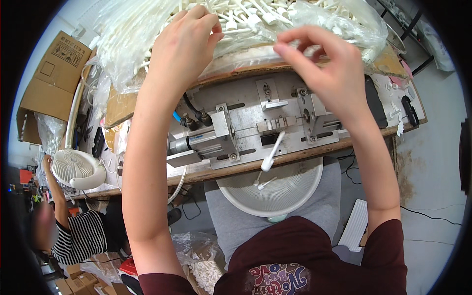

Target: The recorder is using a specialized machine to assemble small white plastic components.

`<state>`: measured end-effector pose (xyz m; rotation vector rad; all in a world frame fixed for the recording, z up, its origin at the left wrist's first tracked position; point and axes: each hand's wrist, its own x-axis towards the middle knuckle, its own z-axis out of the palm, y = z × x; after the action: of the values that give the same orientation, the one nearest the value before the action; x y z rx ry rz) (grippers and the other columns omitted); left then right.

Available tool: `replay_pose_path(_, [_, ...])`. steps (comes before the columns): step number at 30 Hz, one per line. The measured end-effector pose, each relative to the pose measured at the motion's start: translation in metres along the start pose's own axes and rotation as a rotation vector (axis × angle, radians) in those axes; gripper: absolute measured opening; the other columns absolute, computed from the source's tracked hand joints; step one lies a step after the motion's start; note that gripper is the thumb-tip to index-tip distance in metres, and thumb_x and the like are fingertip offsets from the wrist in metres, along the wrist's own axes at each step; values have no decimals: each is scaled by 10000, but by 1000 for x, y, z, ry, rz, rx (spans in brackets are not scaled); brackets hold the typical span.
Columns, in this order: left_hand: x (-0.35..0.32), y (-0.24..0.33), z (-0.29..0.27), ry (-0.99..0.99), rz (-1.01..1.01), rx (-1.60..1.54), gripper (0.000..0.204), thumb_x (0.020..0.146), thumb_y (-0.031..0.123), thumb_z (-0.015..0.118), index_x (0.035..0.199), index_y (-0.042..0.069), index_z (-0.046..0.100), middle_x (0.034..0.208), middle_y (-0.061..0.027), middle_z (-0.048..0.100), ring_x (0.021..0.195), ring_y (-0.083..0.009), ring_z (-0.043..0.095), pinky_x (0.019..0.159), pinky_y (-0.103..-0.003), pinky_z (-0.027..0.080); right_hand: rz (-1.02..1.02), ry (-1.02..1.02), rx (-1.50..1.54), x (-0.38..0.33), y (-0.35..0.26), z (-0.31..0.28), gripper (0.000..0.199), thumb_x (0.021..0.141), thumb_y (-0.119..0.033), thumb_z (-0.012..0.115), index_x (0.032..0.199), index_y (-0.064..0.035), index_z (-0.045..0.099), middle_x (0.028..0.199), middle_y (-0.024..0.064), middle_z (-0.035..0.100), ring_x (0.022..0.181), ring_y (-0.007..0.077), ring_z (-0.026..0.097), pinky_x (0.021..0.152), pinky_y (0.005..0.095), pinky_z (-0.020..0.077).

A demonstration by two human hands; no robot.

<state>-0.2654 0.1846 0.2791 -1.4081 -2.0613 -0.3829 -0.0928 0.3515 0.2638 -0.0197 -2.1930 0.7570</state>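
Observation:
My left hand (pixel 189 42) is closed at the pile's near edge, thumb and fingers pinched on a thin white plastic stick piece (pixel 238 31) that points right. My right hand (pixel 332 61) hovers above the right part of the metal fixture (pixel 248 146), fingers curved and apart, nothing visible between them. Between the hands' forearms, another white plastic piece (pixel 273 153) with a thick lower end slants from the fixture's middle block (pixel 276 124) over the bench edge. Whether it still touches the block I cannot tell.
A heap of white plastic pieces (pixel 253 18) lies in clear bags behind the fixture. On my lap a white mesh basket (pixel 295 194) holds a few pieces. A white fan (pixel 77 169) and a cardboard box (pixel 54 73) stand left; a person in a striped top (pixel 81 236) sits beyond.

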Motion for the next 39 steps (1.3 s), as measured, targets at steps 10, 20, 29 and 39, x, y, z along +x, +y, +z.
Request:
replay_pose_path(10, [-29, 46, -66, 283, -565, -618, 190, 849, 173, 799, 918, 23, 706, 975, -54, 672, 704, -101, 670, 510, -178, 455, 14, 21, -534, 100, 26, 77, 793, 824, -443, 740, 1437, -23, 464, 1473, 243, 439, 1359, 395, 423, 1109, 464, 393])
replay_pose_path(20, [-107, 129, -47, -99, -350, -819, 343, 732, -21, 821, 1060, 9, 727, 1313, -162, 599, 1013, -207, 698, 808, -308, 629, 148, -422, -497, 119, 42, 60, 707, 679, -321, 781, 1319, -81, 600, 1545, 278, 314, 1372, 441, 399, 1096, 440, 408])
replay_pose_path(29, [-141, 162, -8, -17, -255, -432, 306, 728, 49, 767, 1028, 17, 714, 1342, -139, 625, 810, -202, 709, 656, -324, 555, -324, -588, -182, 97, 66, 42, 373, 799, -119, 710, 1160, -60, 641, 1184, 126, 645, 1064, 278, 616, 966, 376, 477])
replay_pose_path(39, [-152, 177, 12, -7, -177, -163, 213, 745, 107, 625, 903, -29, 668, 1269, -260, 631, 679, -144, 609, 624, -283, 482, -213, -385, -253, 63, 49, 19, 242, 810, -156, 747, 957, 4, 641, 857, 90, 568, 634, 223, 517, 640, 336, 455])
